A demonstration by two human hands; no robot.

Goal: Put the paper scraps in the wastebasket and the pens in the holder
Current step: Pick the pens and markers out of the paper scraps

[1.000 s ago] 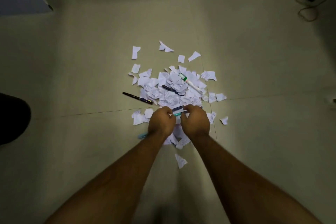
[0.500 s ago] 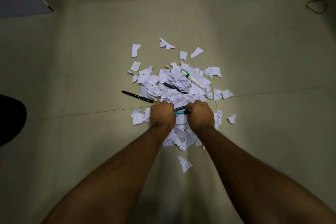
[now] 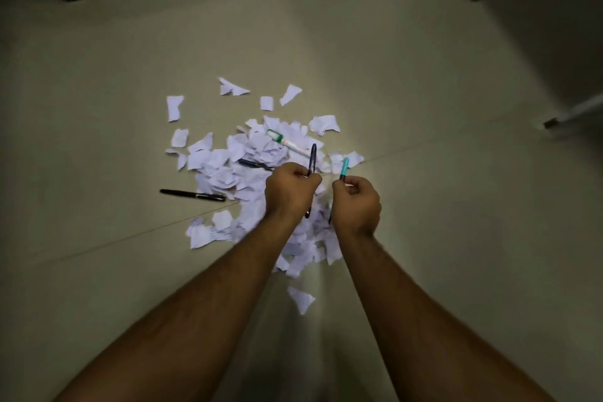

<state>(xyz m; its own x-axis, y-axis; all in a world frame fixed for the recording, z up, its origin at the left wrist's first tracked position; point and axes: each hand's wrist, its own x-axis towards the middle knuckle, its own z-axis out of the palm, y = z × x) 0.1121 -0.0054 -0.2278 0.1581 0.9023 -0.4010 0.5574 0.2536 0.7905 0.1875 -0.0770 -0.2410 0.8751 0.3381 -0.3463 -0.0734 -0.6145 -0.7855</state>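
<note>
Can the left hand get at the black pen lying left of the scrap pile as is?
Probably not yet: the path over bare floor to the black pen looks free, but the left hand already grips a dark pen, so its fingers are occupied.

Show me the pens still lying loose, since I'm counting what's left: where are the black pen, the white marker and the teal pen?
black pen (image 3: 192,195), head view, middle of its barrel on the floor
white marker (image 3: 287,141), head view, its white body
teal pen (image 3: 344,167), head view, its teal top above the right hand (image 3: 357,202)
</note>
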